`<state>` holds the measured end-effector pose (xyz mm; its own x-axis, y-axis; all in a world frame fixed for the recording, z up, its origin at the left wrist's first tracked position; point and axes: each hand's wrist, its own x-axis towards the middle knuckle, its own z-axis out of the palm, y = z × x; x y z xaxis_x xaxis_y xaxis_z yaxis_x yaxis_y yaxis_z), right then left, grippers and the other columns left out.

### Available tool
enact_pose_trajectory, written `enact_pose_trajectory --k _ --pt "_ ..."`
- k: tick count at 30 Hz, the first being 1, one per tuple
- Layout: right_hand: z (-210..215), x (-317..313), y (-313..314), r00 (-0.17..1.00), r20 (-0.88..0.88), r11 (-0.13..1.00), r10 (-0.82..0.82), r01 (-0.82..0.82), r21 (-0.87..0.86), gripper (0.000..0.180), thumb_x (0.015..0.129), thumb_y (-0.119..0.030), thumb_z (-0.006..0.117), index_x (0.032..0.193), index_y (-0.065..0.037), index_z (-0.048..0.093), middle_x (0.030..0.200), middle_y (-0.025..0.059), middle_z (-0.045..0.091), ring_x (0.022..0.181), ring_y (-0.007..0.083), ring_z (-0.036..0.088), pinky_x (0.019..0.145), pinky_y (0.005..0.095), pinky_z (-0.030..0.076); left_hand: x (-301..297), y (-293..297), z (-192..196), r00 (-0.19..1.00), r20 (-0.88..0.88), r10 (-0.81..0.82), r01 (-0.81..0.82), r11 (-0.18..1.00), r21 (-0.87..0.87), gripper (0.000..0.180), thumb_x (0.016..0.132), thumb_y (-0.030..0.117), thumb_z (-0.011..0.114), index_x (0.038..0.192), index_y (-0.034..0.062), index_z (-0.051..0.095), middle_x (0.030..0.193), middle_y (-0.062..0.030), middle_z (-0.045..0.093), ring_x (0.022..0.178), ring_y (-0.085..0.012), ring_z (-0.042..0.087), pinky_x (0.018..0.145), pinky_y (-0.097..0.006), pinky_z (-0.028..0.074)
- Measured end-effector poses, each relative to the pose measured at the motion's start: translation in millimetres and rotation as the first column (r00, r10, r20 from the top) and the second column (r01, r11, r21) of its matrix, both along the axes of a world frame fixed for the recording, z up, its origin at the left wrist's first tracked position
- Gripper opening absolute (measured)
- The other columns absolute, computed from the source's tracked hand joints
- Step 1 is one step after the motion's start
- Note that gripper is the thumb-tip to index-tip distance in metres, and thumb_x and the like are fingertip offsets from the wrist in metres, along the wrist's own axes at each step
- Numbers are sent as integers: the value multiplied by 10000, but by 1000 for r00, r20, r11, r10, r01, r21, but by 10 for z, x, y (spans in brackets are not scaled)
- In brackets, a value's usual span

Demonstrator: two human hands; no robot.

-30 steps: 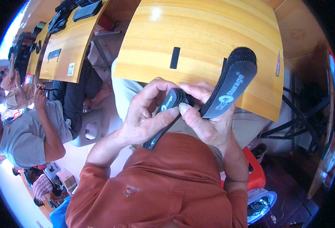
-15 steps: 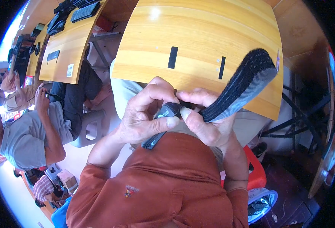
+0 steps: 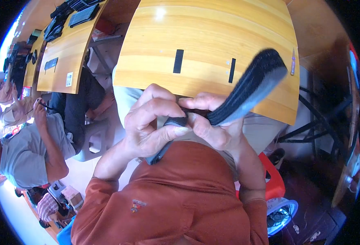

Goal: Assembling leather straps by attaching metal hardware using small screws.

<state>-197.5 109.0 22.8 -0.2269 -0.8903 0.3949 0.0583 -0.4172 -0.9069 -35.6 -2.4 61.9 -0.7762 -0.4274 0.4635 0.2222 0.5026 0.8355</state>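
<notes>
A black and grey ribbed elastic strap (image 3: 249, 87) runs through both my hands, over my lap at the table's near edge. Its broad looped part rises up to the right past my right hand (image 3: 216, 124). My right thumb and fingers pinch the strap close to its middle. Pressed thumb to fingers, my left hand (image 3: 153, 118) grips a narrower dark section beside it. From under the left hand a dark tail (image 3: 160, 154) hangs toward my shirt. My fingertips nearly meet and hide the join between the two sections.
On the wooden table (image 3: 204, 28) lie two black strips (image 3: 178, 61) (image 3: 232, 70) and a thin purple-handled tool (image 3: 293, 62) at the right edge. A co-worker (image 3: 37, 143) sits at another table (image 3: 59, 77) on the left. A red stool (image 3: 274, 179) and a basin (image 3: 284, 216) stand at lower right.
The left fingers have shifted over the narrow section, covering more of it. The strap's raised end has swung slightly. The whole view has moved a little; both hands keep their hold.
</notes>
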Motion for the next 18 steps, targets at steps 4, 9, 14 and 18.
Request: enact_pose_trajectory --k 4,9,14,18 --pt "62 77 -28 956 289 990 49 -86 115 250 830 -40 651 1062 47 685 798 72 670 701 106 630 630 257 502 -13 20 41 997 -45 61 -67 987 -149 254 760 150 817 919 25 664 847 -73 583 753 -169 567 612 -283 462" --pt "-47 77 -65 987 157 998 39 -48 52 257 822 -68 666 1052 47 679 815 93 673 695 145 643 632 273 515 16 -14 -34 998 -52 46 -51 992 -114 280 748 156 830 930 24 662 855 -73 575 765 -168 563 630 -278 459" --pt "-19 81 -128 986 -86 978 -145 129 -165 231 842 -32 672 1067 9 646 826 147 683 673 216 671 612 313 521 2 -54 -93 999 -48 3 2 993 119 343 757 253 829 934 20 651 902 -77 571 806 -170 549 686 -276 448" --pt "-3 121 -139 947 -201 957 -250 212 -196 203 846 6 660 1049 -3 648 801 144 686 653 223 674 591 311 518 -9 -41 -123 1000 -26 0 6 976 218 332 785 280 805 925 23 648 892 -70 581 806 -167 544 708 -276 442"
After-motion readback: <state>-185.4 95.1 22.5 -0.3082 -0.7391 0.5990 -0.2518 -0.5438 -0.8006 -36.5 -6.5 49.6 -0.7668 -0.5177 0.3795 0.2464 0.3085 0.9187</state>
